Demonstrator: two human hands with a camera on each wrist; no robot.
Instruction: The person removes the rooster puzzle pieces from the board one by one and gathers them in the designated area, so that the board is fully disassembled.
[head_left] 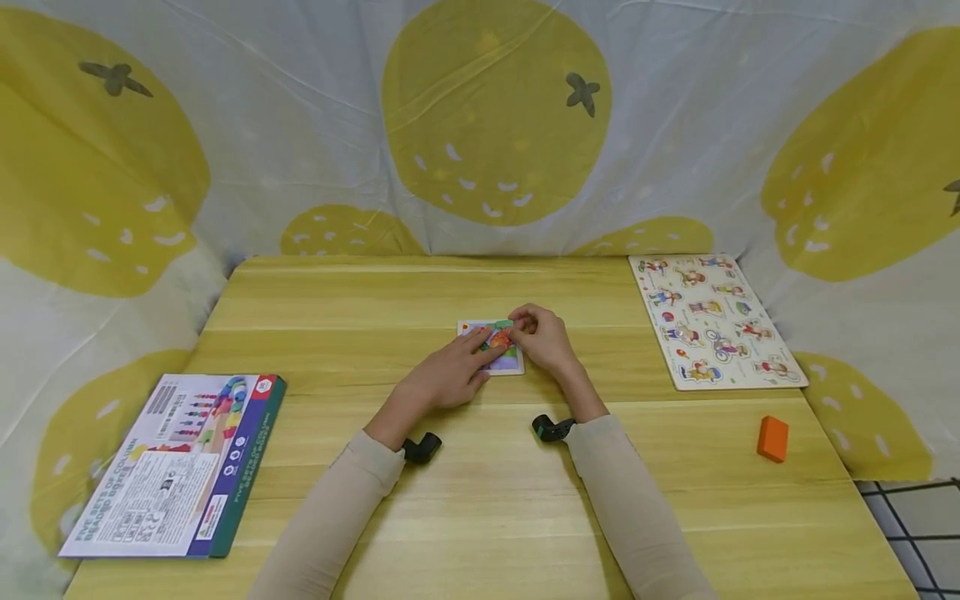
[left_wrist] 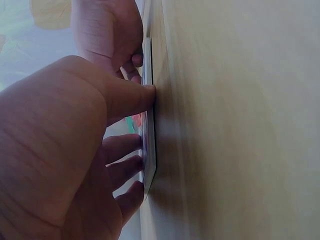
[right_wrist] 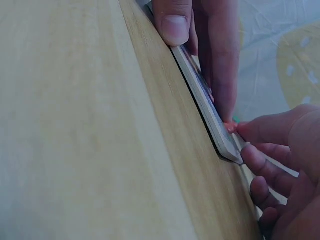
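Observation:
A small puzzle board (head_left: 513, 364) with a colourful picture lies flat on the table, its thin pale edge showing in both wrist views. My left hand (head_left: 444, 373) rests across it from the left, fingers stretched over the picture and thumb against the near edge. At the board's far right corner, my right hand (head_left: 546, 340) has thumb and forefinger brought together by a small green puzzle piece (head_left: 504, 323). A red-orange part (right_wrist: 231, 126) shows between the right thumb and a left fingertip in the right wrist view. The left fingers hide much of the picture.
At the left lies a boxed bead toy (head_left: 172, 467). A larger pegless-looking picture board (head_left: 705, 321) sits at the back right, with an orange block (head_left: 772, 439) in front of it. Behind the wooden table (head_left: 480, 517) hangs a lemon-patterned cloth (head_left: 315, 125).

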